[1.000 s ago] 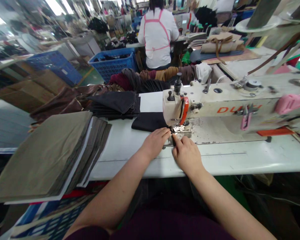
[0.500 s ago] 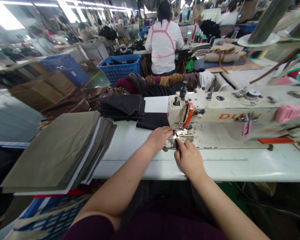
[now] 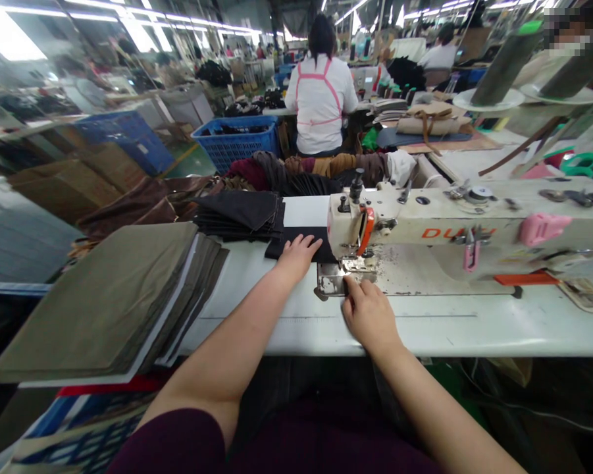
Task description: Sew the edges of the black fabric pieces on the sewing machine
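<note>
My left hand (image 3: 296, 255) lies flat with fingers stretched out on a black fabric piece (image 3: 281, 245) that sits behind and left of the sewing machine head (image 3: 348, 227). My right hand (image 3: 368, 313) rests on the white table just in front of the metal needle plate (image 3: 333, 283), fingers curled, thumb and forefinger near the presser foot (image 3: 358, 263); whether it pinches anything is hidden. The cream machine body (image 3: 474, 220) runs off to the right.
A stack of olive fabric panels (image 3: 108, 296) fills the table's left end. Folded dark cloth (image 3: 239, 210) and a heap of brown garments (image 3: 143, 201) lie behind. A person in white with pink straps (image 3: 320, 92) sits ahead beside a blue crate (image 3: 237, 138).
My left hand slid away from the presser foot, back and leftward onto the black fabric piece. My right hand stayed in front of the needle plate. The camera tilted up slightly.
</note>
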A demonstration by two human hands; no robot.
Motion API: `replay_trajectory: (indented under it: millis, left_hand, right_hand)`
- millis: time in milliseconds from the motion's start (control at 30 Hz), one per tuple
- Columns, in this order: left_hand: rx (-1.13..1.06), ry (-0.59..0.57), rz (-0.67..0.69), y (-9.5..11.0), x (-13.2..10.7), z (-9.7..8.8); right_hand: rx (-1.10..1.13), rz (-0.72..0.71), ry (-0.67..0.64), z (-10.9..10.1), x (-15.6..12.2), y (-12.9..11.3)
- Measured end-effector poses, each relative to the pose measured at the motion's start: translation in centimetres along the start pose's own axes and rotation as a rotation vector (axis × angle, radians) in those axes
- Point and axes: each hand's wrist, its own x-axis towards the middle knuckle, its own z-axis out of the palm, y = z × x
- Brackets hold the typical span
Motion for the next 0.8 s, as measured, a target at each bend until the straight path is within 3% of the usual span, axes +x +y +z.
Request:
replay_trajectory:
  millis: [100, 233, 300, 400, 567, 700, 800]
  left_hand:
    - [0.095, -0.061, -0.125, 1.7, -1.7, -0.7]
    - [0.210, -0.152, -0.402, 4.1, -4.0, -2.0]
    - [0.229, -0.201, -0.459, 4.9, -5.2, -2.6]
    - [0.236, -0.188, -0.402, 5.3, -7.3, -3.1]
    - [0.254, -0.039, -0.243, 4.1, -10.2, -3.0]
    - [0.152, 0.128, -0.073, 1.6, -11.3, -1.5]
    - [0.016, 0.161, 0.092, 0.1, -11.8, 0.2]
  right_hand:
    - [-0.004, 0.000, 0.000, 0.1, 0.0, 0.0]
    - [0.046, 0.018, 0.007, 0.1, 0.0, 0.1]
    - [0.136, 0.044, 0.026, 0.0, -0.1, 0.3]
    - [0.310, 0.092, 0.066, -0.4, -0.4, 0.6]
    - [0.383, 0.149, 0.033, -1.2, -1.0, 0.7]
    - [0.423, 0.194, 0.010, -1.7, -1.7, 0.7]
    - [0.454, 0.239, 0.020, -1.8, -1.9, 0.8]
